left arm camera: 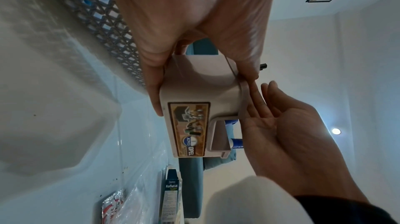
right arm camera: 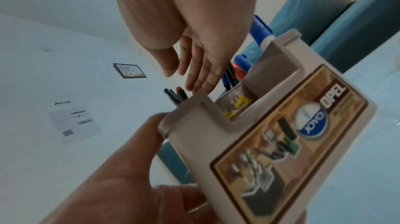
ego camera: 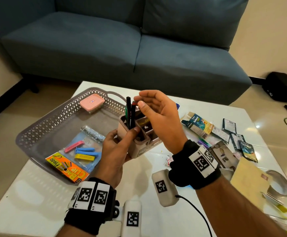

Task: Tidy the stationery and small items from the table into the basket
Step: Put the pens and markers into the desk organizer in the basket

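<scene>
My left hand [ego camera: 122, 135] grips a beige compartmented pen holder [ego camera: 139, 144] just above the white table, right of the grey lattice basket [ego camera: 41, 127]. Its label side [left arm camera: 188, 128] faces the left wrist camera. Black, green and red pens [ego camera: 130, 112] stand in its left compartment, and blue-capped markers [right arm camera: 259, 29] in the far one. My right hand [ego camera: 143, 100] hovers over the pen tops with relaxed fingers [right arm camera: 199, 75], holding nothing. In the basket lie a pink lidded box [ego camera: 92, 102] and a bag-clip pack [ego camera: 77, 154].
On the table's right side lie a Koflet-H carton [ego camera: 199, 125], several dark sachets [ego camera: 237, 134], photo prints [ego camera: 223, 154], a brown envelope [ego camera: 249, 180] and a tape roll [ego camera: 279, 183]. A blue sofa [ego camera: 122, 48] stands behind the table.
</scene>
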